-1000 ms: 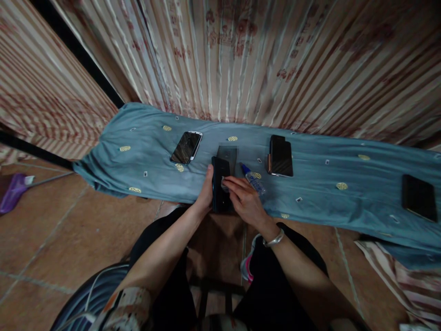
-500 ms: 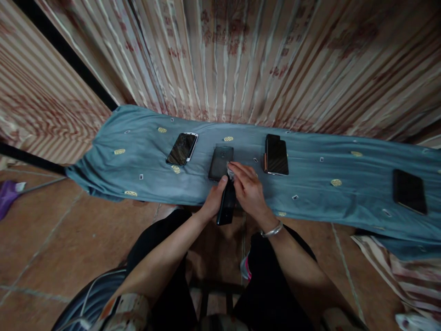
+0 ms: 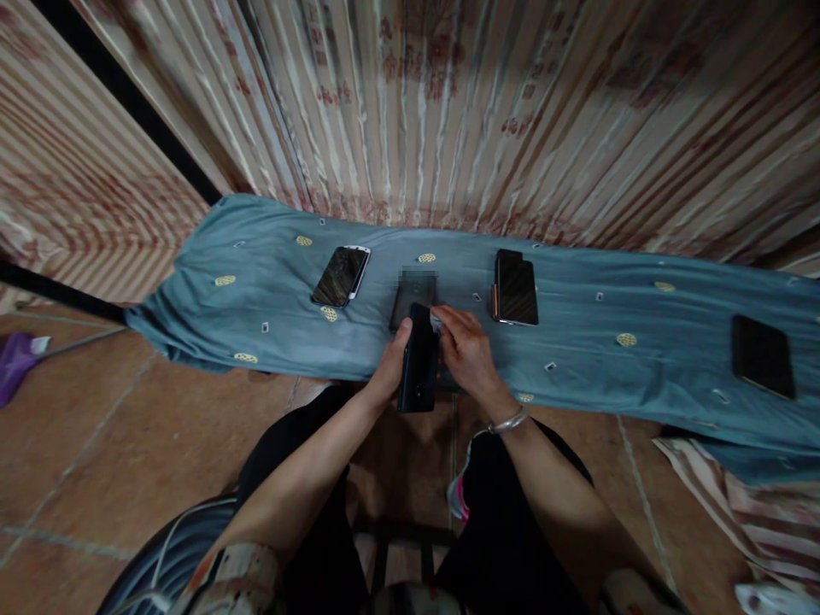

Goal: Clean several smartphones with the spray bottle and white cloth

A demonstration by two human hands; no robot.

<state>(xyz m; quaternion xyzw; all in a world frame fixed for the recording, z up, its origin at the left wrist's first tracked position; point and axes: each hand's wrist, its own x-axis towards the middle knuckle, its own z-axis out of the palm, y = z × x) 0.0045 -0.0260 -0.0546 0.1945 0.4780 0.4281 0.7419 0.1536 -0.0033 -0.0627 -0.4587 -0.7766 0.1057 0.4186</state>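
My left hand [image 3: 389,366] is closed around a dark smartphone [image 3: 419,363], its thumb along the left edge. The phone is held tilted over the near edge of the cloth-covered surface. At its upper right edge, my right hand [image 3: 469,352] pinches a small greyish wad of cloth [image 3: 436,322], mostly hidden by the fingers and the phone. Just beyond the hands lies a dark phone-sized slab [image 3: 405,299], partly covered by the held phone.
A blue patterned cloth [image 3: 576,367] covers the long narrow surface. On it lie stacked phones at left [image 3: 339,278], more stacked phones right of centre [image 3: 516,292] and a dark device [image 3: 762,357] far right. A striped curtain [image 3: 410,128] hangs behind. A black coiled hose-like object [image 3: 147,555] is at lower left.
The held phone has turned so more of its broad dark face shows. My right hand with the cloth has shifted from the phone's top end to its right edge.
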